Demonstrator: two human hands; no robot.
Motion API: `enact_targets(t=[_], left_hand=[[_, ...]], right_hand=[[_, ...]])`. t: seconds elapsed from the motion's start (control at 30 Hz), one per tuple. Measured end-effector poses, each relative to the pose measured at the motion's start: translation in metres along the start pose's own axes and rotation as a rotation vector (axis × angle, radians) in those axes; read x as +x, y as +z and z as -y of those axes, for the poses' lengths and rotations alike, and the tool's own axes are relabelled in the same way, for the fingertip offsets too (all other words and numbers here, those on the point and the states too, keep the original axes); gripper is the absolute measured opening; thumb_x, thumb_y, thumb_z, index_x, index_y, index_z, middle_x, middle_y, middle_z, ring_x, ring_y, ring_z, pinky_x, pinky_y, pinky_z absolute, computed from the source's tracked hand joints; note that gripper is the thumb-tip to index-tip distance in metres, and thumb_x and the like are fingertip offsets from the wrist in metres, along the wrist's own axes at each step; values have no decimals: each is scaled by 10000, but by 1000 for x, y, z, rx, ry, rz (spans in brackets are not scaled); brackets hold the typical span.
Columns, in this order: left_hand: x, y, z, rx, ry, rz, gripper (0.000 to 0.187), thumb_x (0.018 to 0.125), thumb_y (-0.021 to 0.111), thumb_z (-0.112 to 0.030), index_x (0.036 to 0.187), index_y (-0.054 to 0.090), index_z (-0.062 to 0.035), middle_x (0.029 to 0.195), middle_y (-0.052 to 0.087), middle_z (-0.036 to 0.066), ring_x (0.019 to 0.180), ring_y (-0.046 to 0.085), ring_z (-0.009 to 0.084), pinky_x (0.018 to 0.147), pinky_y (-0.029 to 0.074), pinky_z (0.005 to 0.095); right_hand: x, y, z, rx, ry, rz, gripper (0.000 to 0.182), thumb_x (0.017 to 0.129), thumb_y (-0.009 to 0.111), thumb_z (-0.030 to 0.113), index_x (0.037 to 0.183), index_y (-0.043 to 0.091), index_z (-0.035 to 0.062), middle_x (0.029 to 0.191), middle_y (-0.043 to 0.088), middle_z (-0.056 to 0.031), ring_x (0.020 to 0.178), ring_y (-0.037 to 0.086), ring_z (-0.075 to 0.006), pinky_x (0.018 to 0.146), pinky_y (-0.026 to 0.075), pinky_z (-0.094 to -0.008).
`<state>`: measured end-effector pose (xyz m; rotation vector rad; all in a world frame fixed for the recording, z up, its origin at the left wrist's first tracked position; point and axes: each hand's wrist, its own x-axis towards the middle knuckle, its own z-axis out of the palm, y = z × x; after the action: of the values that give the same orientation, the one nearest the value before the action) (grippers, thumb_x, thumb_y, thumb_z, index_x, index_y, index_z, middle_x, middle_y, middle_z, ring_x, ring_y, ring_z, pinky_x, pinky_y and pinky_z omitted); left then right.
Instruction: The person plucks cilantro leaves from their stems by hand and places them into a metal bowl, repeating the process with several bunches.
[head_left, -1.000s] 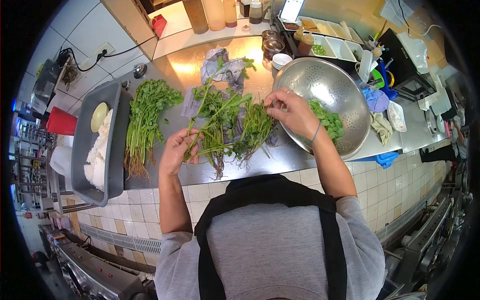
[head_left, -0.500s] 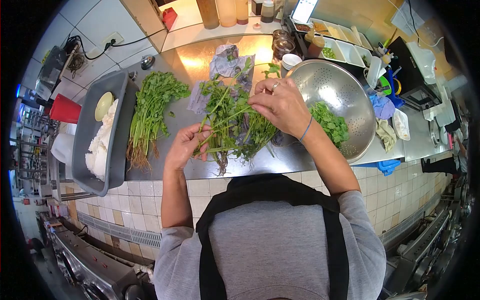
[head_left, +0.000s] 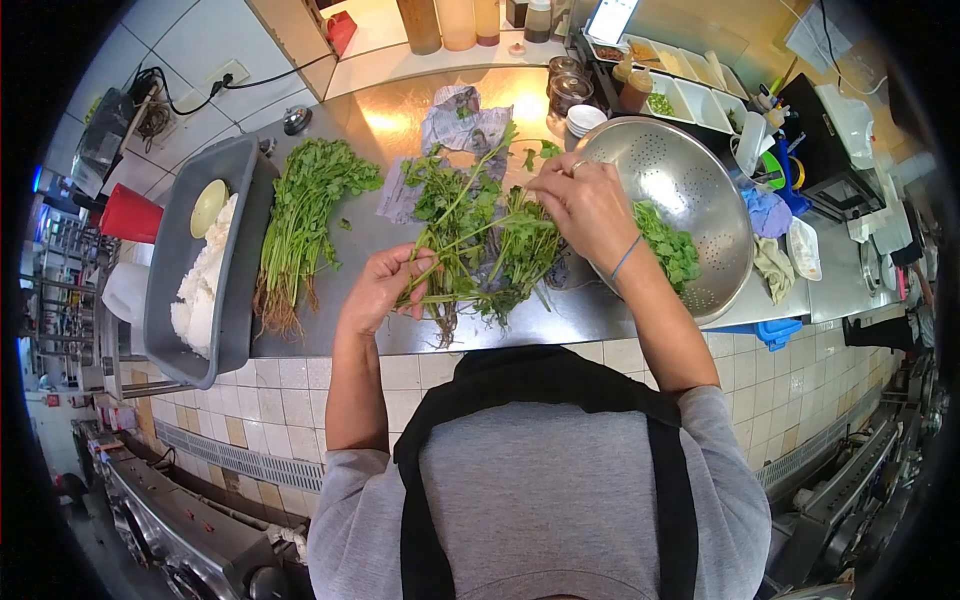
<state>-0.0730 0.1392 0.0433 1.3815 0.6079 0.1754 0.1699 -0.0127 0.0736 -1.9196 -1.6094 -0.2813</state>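
Green herb stems [head_left: 462, 236] are held at their lower end by my left hand [head_left: 385, 288], fingers closed around them. My right hand [head_left: 588, 208] is pinched near the upper right of the stems, beside the colander; a bit of green leaf [head_left: 540, 150] shows just above its fingertips, and whether it is held is unclear. Beneath the hands, a leafy herb pile [head_left: 520, 250] with roots toward the front edge lies partly on crumpled newspaper [head_left: 465, 125]. Leafy pieces [head_left: 665, 245] sit in the metal colander [head_left: 700, 170] at the right.
A rooted herb bunch [head_left: 310, 215] lies at left, beside a grey tub [head_left: 257, 270] holding white contents and a yellowish bowl [head_left: 208, 208]. Behind the colander are small white bowls [head_left: 585, 120], jars [head_left: 570, 90] and trays of ingredients [head_left: 690, 100]. A person's dark trouser leg [head_left: 880, 333] shows far right.
My right hand has moved right, away from the stems in my left hand and toward the colander. My left hand has shifted slightly, still gripping the stems.
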Motion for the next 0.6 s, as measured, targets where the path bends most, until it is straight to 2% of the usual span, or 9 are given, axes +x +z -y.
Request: enact_targets(t=[0.03,0.1,0.2,0.47,0.6], left_hand=[[1,1,-1,-2,-2,3,188,937,548,-191,943,611,-13,514,480,2,390,476,95,377,319,213],[2,3,-2,1,-6,7,193,939,544,-191,946,611,-11,513,479,4,387,467,92,380,323,213],[-2,4,1,10,-15,17,197,943,536,-189,954,610,-6,513,475,6,383,446,86,386,338,214],[-1,4,5,-36,43,73,193,945,528,-176,962,612,-3,518,466,6,372,405,79,397,386,226],[8,10,-3,-17,18,56,201,947,527,-185,951,615,-3,516,475,10,373,424,84,386,371,224]], right_hand=[[-1,-1,4,-2,2,-3,136,770,663,74,898,687,115,916,628,-28,878,585,-201,807,401,-365],[0,-3,18,76,-173,-37,160,778,668,110,933,701,132,921,631,-21,894,580,-203,823,387,-381],[-10,3,35,161,-181,1,141,781,667,142,917,699,129,909,627,-18,894,573,-202,843,372,-391],[-16,13,38,-20,-207,45,63,764,658,117,827,659,127,848,603,-4,842,572,-178,826,370,-392],[-13,18,32,108,-84,-55,65,770,650,115,828,625,102,809,589,-29,803,578,-196,800,397,-370]])
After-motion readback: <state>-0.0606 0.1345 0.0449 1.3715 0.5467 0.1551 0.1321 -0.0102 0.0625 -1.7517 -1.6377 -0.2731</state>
